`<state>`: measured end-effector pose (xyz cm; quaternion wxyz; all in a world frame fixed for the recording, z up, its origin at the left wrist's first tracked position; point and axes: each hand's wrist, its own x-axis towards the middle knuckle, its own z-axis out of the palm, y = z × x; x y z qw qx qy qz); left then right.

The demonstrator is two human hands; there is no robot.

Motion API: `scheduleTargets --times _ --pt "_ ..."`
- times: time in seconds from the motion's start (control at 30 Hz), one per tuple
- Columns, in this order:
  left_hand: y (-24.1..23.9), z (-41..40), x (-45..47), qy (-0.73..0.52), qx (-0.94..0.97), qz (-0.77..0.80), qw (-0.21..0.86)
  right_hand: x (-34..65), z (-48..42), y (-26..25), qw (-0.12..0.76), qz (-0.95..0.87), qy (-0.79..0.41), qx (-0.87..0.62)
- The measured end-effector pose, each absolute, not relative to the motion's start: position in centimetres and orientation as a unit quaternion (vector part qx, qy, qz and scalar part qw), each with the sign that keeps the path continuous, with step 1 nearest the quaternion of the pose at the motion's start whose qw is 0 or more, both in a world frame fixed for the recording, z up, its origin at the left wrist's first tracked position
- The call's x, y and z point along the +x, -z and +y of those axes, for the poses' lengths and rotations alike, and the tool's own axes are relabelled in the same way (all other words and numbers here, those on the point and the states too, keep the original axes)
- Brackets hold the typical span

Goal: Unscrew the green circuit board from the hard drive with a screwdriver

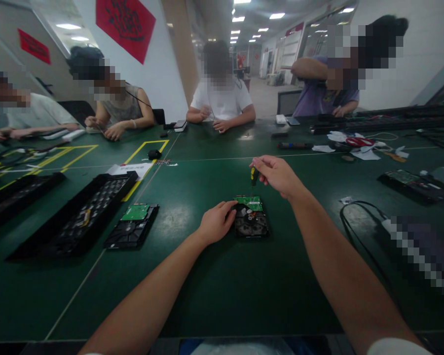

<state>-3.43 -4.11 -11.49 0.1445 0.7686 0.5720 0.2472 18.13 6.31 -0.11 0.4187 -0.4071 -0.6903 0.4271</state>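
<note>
1. Right hand (269, 172) pinches the yellow-black screwdriver (254, 175) above the hard drive (251, 228) on the table (266, 291).
2. Left hand (218, 219) touches this drive's edge; I cannot tell its grip.
3. Green circuit board (254, 201) is still on; screw progress is unclear.

open green tabletop (177, 197) between left hand (216, 223) and leftmost hard drive (130, 228), black tray (70, 239) beyond

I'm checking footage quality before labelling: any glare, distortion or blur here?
Head view: glare patches on the green table, ceiling lights washed out, white pillar leaning, probably lens distortion; also head view: an item at right is pixelated, the screwdriver shaft looks faint.
</note>
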Motion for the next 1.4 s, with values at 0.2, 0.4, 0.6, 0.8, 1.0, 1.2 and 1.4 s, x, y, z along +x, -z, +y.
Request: scheduleTargets --times 0.2,0.4,0.6,0.8,1.0,1.2,1.4 --pt "11.7 -4.1 -3.5 -0.247 0.77 0.57 0.143 18.7 6.4 -0.3 0.414 -0.685 -0.352 -0.485" --pt "11.8 -3.9 -3.5 -0.248 0.772 0.568 0.142 18.1 5.7 -0.7 0.408 -0.677 -0.416 -0.449" --pt "11.8 -3.9 -3.5 -0.25 0.77 0.569 0.141 17.8 5.5 -0.7 0.387 -0.673 -0.488 -0.398" --pt "11.8 -4.0 -3.5 -0.248 0.77 0.57 0.144 17.8 5.2 -0.7 0.363 -0.61 -0.601 -0.366" --pt "11.8 -4.0 -3.5 -0.245 0.768 0.573 0.143 18.0 5.4 -0.7 0.386 -0.678 -0.498 -0.38" --pt "11.6 -4.0 -3.5 -0.25 0.771 0.567 0.144 18.4 6.0 -0.6 0.421 -0.696 -0.409 -0.413" --pt "11.5 -4.1 -3.4 -0.247 0.768 0.572 0.149 18.2 5.6 -0.6 0.399 -0.688 -0.4 -0.455"
